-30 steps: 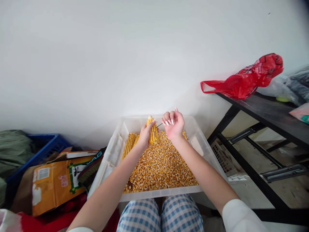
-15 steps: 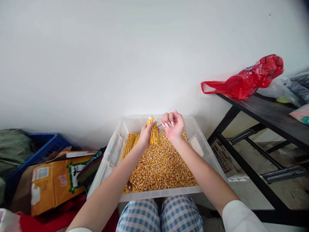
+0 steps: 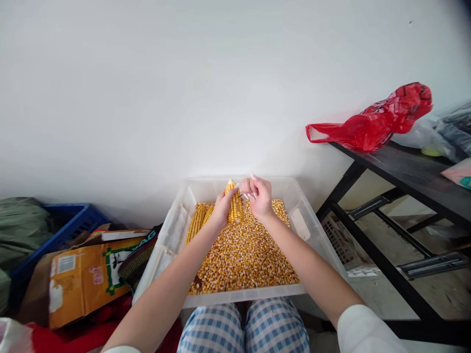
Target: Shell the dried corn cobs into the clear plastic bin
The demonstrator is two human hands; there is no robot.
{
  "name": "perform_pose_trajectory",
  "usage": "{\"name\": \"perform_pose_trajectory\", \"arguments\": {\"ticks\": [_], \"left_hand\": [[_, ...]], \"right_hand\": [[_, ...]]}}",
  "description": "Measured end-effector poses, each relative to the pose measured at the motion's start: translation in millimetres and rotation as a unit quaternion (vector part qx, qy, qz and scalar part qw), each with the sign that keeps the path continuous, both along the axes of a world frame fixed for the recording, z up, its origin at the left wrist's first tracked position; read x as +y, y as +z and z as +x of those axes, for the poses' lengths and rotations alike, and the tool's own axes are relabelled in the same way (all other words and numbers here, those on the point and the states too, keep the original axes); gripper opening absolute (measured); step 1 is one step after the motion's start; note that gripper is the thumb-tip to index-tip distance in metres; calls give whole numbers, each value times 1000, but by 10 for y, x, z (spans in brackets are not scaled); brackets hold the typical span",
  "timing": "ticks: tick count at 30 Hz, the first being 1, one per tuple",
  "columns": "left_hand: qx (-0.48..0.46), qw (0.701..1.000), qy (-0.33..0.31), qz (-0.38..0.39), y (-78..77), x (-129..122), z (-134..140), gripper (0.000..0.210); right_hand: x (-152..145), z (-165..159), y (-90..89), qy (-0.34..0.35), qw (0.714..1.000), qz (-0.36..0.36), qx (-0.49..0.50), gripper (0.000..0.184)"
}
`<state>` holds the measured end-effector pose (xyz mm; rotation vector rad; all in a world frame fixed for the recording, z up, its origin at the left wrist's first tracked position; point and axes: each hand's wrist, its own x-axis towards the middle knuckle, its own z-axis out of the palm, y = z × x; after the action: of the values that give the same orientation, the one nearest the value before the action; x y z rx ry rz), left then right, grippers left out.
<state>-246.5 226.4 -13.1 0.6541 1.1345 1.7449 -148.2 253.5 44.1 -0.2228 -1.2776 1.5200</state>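
Observation:
My left hand [image 3: 222,208] is closed around an ear of corn [image 3: 234,210], held nearly upright with its pale tip up. Dark gaps show on its right side where kernels are gone. My right hand [image 3: 261,197] is curled beside the ear, gripping a thin dark metal pick [image 3: 241,195] whose point reaches the cob; its handle is hidden in my fingers. Both hands are over a translucent plastic bin [image 3: 243,297] that holds a deep layer of loose corn kernels [image 3: 250,260]. More whole ears [image 3: 196,220] lie in the bin's left part.
The bin stands by a white wall, before my knees in checked trousers [image 3: 275,323]. At left are a torn cardboard box [image 3: 84,279] and a blue crate [image 3: 69,230]. A black-framed table [image 3: 405,164] with a red plastic bag [image 3: 379,122] stands at right.
My right hand has moved left and slightly down, bringing the pick closer against the ear. The left hand and the ear have barely shifted.

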Motion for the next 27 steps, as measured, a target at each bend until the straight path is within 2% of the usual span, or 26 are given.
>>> {"name": "perform_pose_trajectory", "arguments": {"ticks": [5, 8, 13, 20, 24, 27], "left_hand": [[2, 1000, 27, -15, -9, -13, 1, 36], [7, 999, 36, -23, 39, -33, 20, 36], [69, 997, 18, -3, 87, -59, 47, 40], [125, 992, 28, 3, 49, -66, 20, 41], [207, 977, 56, 1, 49, -56, 11, 41], [321, 942, 101, -4, 65, -67, 8, 37]], "right_hand": [[-54, -103, -164, 16, 1000, 25, -7, 51], [-76, -124, -190, 14, 999, 33, 8, 49], [-26, -106, -144, -2, 999, -35, 20, 44], [9, -122, -130, 46, 992, -103, 61, 38], [56, -92, -93, 72, 984, -144, 74, 38], [103, -61, -62, 80, 979, -180, 60, 39]]}}
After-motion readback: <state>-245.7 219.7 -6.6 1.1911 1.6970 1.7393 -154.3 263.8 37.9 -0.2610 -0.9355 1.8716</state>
